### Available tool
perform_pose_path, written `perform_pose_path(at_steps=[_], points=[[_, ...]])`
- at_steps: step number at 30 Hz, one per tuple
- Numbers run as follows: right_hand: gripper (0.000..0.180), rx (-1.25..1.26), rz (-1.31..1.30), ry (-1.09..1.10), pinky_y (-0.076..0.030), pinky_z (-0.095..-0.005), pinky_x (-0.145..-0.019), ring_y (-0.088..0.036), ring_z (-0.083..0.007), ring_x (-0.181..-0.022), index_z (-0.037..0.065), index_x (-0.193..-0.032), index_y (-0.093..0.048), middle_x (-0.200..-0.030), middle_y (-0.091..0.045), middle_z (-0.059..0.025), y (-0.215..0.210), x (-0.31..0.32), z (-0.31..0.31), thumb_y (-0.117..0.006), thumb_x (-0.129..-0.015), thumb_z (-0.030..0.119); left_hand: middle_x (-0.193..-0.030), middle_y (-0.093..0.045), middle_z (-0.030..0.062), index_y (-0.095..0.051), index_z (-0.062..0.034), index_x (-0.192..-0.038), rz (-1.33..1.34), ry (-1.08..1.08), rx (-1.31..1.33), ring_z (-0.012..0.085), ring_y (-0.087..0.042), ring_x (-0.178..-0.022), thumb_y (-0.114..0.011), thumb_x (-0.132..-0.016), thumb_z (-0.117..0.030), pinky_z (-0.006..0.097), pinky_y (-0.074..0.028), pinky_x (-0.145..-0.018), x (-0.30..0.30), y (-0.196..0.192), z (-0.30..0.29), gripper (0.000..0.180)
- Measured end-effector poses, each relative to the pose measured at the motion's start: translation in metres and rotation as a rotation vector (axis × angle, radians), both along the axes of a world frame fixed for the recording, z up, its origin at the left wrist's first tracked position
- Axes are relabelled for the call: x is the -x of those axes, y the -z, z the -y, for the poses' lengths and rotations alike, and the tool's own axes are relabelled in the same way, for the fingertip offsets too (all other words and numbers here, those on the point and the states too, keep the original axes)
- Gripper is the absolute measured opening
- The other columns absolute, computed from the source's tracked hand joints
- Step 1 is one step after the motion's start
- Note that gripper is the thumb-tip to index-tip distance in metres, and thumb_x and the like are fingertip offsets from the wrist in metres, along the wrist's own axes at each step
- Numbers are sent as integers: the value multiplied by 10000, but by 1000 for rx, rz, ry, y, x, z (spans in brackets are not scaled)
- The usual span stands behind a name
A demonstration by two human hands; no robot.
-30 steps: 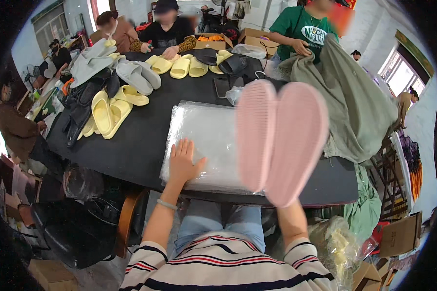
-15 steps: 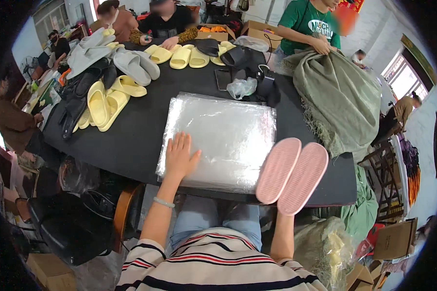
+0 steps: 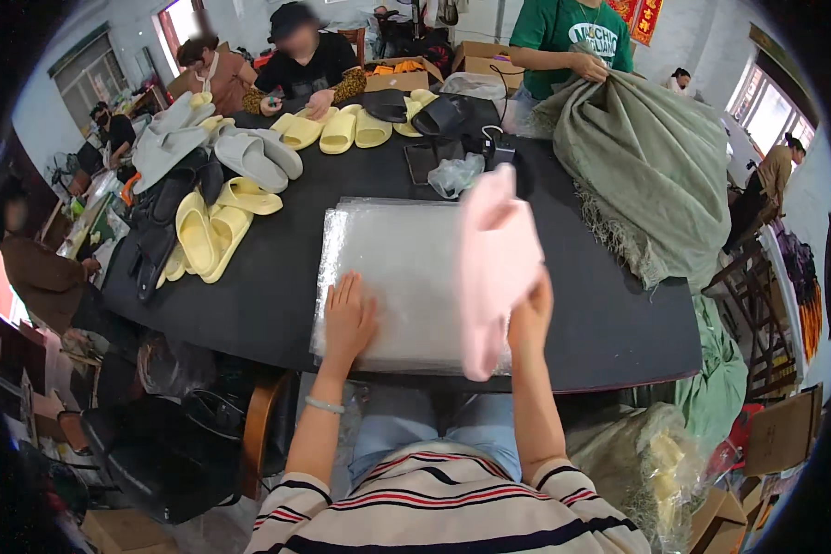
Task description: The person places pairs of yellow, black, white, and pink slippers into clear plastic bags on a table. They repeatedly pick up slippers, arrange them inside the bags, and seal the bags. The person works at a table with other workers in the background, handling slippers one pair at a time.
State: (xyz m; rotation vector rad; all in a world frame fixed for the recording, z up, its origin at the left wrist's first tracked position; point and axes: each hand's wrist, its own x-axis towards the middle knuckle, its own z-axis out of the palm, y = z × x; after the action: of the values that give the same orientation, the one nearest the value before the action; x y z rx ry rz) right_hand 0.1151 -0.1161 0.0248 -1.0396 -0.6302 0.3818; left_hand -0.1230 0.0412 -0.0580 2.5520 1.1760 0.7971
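Note:
Pink slippers (image 3: 500,268) stand on edge above the right part of a stack of clear plastic bags (image 3: 406,249), slightly blurred by motion. My right hand (image 3: 532,312) is closed round their right side near the lower end. The slippers overlap closely, and part of the bags is hidden behind them. On the left part of the stack my left hand (image 3: 349,319) lies flat, fingers stretched out and thumb blurred, holding nothing. A pale bangle (image 3: 324,405) circles my left wrist.
Yellow slippers (image 3: 214,235), grey slippers (image 3: 249,157) and black ones lie on the black table (image 3: 609,323). A crumpled clear bag (image 3: 454,175) sits beyond the stack. At right, a person in green (image 3: 563,46) holds a large green sack (image 3: 646,166). A black chair (image 3: 148,443) stands lower left.
My right hand has lifted the pink slippers leftward and away from me, turning them from soles-up onto their edge over the bags. My left hand still rests on the stack.

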Motion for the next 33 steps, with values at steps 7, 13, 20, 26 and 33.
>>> perform_pose_path(at_steps=[7, 13, 20, 26, 33], points=[[487, 403, 753, -15, -478, -336, -841, -502, -251, -1172, 70, -1295, -531, -1342, -483, -124, 47, -2, 8, -664, -827, 75, -1445, -390, 219, -335, 48, -1418, 534, 60, 235, 349, -348, -1352, -380, -1007, -294, 400, -242, -1124, 5, 0, -2, 537], [355, 658, 714, -61, -453, -399, -910, -572, -344, -1049, 22, -1155, -597, -1123, -611, -172, 62, -39, 39, -662, -814, 99, -1415, -425, 212, -382, 13, -1400, 410, -1, 183, 369, -393, -1304, -485, -964, -270, 422, -286, -1091, 5, 10, -5, 531], [316, 551, 918, 33, -455, -419, -904, -570, -346, -1038, 25, -1081, -636, -1139, -611, -150, 75, -40, 41, -680, -777, 101, -1204, -573, 185, -503, -27, -1304, 321, 198, -240, 353, -545, -1086, -631, -848, -161, 414, -411, -954, -19, -22, 36, 492], [309, 521, 941, 53, -455, -426, -894, -570, -341, -1020, 36, -1070, -633, -1104, -611, -145, 76, -43, 45, -683, -772, 104, -1060, -579, 174, -554, -34, -1244, 28, 214, -46, 351, -568, -987, -645, -842, -278, 433, -439, -880, -95, -66, 64, 479], [369, 586, 999, 28, -440, -410, -909, -553, -299, -1066, 99, -1090, -641, -1129, -608, -77, 78, -44, 47, -706, -727, 121, -1046, -571, 190, -607, -45, -1144, -248, 68, -250, 352, -548, -1040, -596, -852, -399, 504, -392, -896, -132, -78, 19, 459]])
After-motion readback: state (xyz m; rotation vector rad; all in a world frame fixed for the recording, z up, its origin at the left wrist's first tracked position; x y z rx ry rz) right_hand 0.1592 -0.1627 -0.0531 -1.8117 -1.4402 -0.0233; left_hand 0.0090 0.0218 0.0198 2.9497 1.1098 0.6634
